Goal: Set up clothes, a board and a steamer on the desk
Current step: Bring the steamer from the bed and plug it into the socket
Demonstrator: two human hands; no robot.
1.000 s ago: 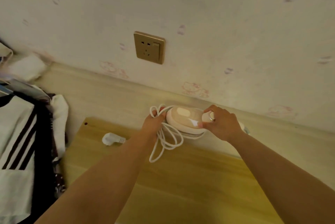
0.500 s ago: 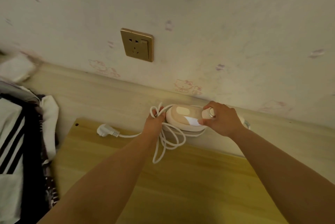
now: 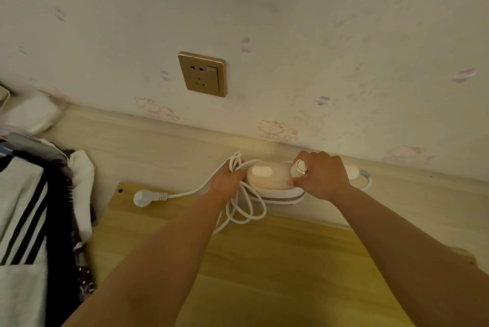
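Observation:
A pink-and-white handheld steamer [image 3: 267, 178] lies on its side on the pale desk [image 3: 158, 152], just behind the far edge of a yellow wooden board [image 3: 264, 260]. My right hand [image 3: 321, 176] grips its handle end by a round knob. My left hand [image 3: 229, 176] is closed on loops of the steamer's white cord [image 3: 246, 207], which spill onto the board. The cord's white plug [image 3: 144, 197] lies on the board's far left corner. Striped black-and-white clothes [image 3: 31, 220] are piled at the left.
A gold wall socket [image 3: 202, 74] sits on the patterned wall above the desk. A white bundle [image 3: 31, 115] rests at the far left against the wall.
The plug and a length of cord have been drawn out to the left across the board. Both hands stay on the steamer and cord.

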